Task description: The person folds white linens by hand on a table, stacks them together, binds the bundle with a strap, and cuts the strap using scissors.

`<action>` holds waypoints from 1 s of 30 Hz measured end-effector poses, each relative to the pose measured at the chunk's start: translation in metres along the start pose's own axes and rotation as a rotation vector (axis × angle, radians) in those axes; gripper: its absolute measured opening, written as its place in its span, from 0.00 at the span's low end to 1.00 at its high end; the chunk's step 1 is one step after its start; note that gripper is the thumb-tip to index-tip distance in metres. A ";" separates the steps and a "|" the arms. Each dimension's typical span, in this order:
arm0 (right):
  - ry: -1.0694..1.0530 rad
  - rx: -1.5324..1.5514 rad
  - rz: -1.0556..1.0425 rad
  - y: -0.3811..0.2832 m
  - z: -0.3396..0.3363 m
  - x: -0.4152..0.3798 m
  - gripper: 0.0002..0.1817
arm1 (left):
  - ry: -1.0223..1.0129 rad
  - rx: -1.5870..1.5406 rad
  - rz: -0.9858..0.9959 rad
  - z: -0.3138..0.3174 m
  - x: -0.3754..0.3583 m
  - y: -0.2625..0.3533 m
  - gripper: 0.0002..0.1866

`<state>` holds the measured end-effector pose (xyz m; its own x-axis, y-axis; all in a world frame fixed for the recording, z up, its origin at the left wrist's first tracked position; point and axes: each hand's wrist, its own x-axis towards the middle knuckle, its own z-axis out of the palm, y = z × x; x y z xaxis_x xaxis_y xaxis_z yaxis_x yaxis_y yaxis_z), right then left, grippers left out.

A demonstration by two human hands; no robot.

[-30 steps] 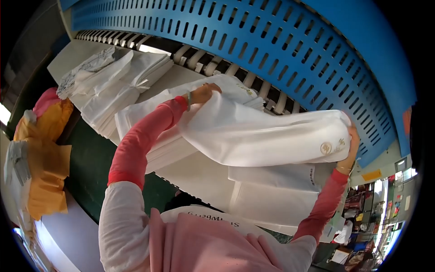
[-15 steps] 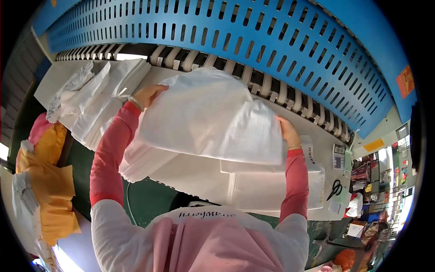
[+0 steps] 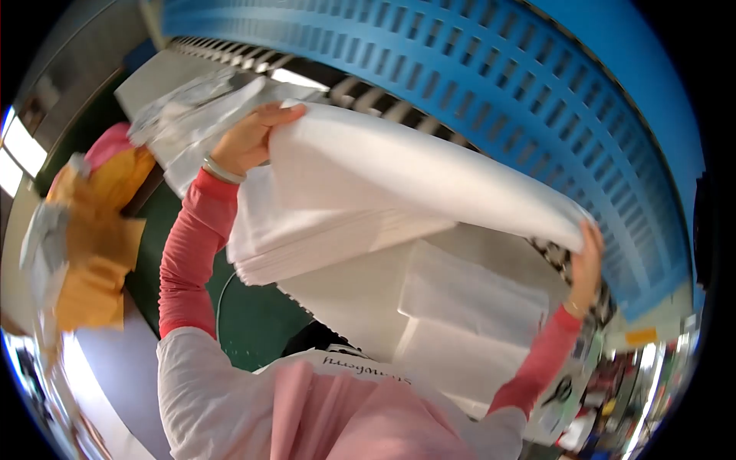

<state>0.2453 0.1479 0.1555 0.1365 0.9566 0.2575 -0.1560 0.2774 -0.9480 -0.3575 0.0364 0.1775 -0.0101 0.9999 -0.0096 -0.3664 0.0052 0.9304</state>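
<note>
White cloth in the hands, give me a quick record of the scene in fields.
held thing: folded white cloth, stretched between both hands
left hand: grips one end of the cloth, a bracelet on the wrist
right hand: grips the other end
below the cloth: stack of folded white cloths
behind: blue slotted machine cover
far left: orange bundle
</note>
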 end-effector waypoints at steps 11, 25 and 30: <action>-0.253 -0.212 0.008 -0.033 0.252 0.015 0.18 | 0.483 0.219 0.248 -0.102 -0.160 0.038 0.24; -0.573 -0.103 -0.392 0.212 0.762 0.068 0.14 | 0.809 0.664 0.580 -0.539 -0.133 0.106 0.12; -0.752 -0.889 -0.174 0.361 0.756 0.040 0.29 | 0.665 0.486 0.146 -0.650 -0.153 -0.067 0.17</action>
<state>-0.5456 0.3535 -0.0349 -0.5692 0.8065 0.1599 0.5856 0.5342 -0.6097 -0.9359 -0.1255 -0.1214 -0.6295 0.7754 0.0508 0.1217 0.0338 0.9920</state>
